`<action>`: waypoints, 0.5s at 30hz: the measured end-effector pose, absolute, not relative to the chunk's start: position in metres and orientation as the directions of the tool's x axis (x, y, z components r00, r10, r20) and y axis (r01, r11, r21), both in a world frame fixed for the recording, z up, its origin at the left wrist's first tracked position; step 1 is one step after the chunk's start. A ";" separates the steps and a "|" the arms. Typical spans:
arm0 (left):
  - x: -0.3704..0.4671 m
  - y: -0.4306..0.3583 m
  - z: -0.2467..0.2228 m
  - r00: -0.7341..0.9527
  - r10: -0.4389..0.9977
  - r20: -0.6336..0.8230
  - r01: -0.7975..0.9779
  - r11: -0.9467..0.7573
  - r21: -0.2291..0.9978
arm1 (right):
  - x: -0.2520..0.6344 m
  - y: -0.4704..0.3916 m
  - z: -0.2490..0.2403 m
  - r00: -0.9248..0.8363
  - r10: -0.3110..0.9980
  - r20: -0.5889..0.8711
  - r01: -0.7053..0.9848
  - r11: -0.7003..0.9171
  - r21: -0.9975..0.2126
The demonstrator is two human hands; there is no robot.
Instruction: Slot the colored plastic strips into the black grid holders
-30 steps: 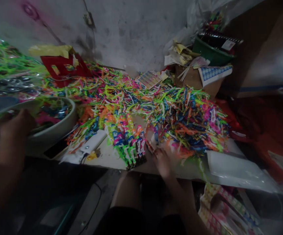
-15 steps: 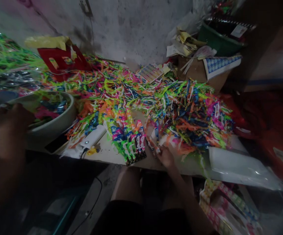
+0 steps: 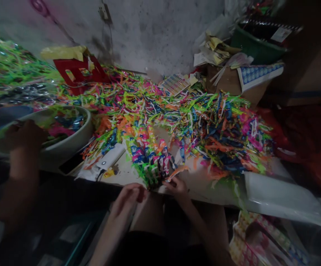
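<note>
My right hand is closed, pinching a small orange plastic figure near the table's front edge. Just left of it lies a dense row of small coloured plastic figures, green at the front and pink, blue and white behind, on a dark strip. My left hand is beside the front left corner of that row, its fingers loosely bent and nothing visible in them. A big loose heap of similar coloured pieces spreads across the table behind and to the right.
At the left another person's hand reaches into a white basin of coloured pieces. A white power bank with a cable lies nearby. A red crate, a cardboard box and a clear plastic bag are around the heap.
My left hand has come into view at the table edge. My right hand has moved down and left toward the row, and an orange figure now shows in it. The view has shifted slightly.
</note>
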State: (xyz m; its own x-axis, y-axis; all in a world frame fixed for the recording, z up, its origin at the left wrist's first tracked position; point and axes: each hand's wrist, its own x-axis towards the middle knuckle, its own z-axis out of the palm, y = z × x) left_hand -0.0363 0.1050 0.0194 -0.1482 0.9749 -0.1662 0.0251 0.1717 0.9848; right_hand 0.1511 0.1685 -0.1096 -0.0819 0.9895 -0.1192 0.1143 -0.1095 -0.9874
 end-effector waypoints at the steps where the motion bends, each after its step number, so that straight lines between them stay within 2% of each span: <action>1: -0.032 0.109 0.007 -0.108 0.982 -0.157 0.108 0.169 0.980 | 0.147 0.168 -0.112 -0.071 0.991 -0.111 0.149 -0.099 -0.984; 2: -0.028 0.113 -0.005 -0.065 0.987 -0.150 0.176 0.160 0.971 | 0.144 0.168 -0.114 -0.053 0.995 -0.088 0.200 -0.076 -0.977; 5: -0.022 0.118 -0.042 0.056 0.967 -0.247 0.357 0.212 0.910 | 0.142 0.167 -0.119 -0.032 0.997 0.065 0.392 0.073 -0.917; 9: -0.014 0.119 -0.074 0.092 0.935 -0.344 0.561 0.236 0.793 | 0.142 0.167 -0.121 -0.130 0.958 0.255 0.579 0.283 -0.765; 12: -0.008 0.121 -0.084 0.096 0.942 -0.322 0.693 0.169 0.701 | 0.140 0.170 -0.122 -0.218 0.940 0.262 0.672 0.339 -0.658; 15: -0.006 0.124 -0.088 0.139 0.961 -0.241 0.693 0.079 0.716 | 0.136 0.174 -0.121 -0.262 0.943 0.206 0.727 0.333 -0.601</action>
State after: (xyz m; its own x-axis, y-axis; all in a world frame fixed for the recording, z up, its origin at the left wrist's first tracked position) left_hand -0.0063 0.1238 -0.0885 0.1395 0.9605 -0.2407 0.6935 0.0788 0.7161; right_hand 0.1364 0.1740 -0.1208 -0.2620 0.9428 0.2059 0.7267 0.3332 -0.6008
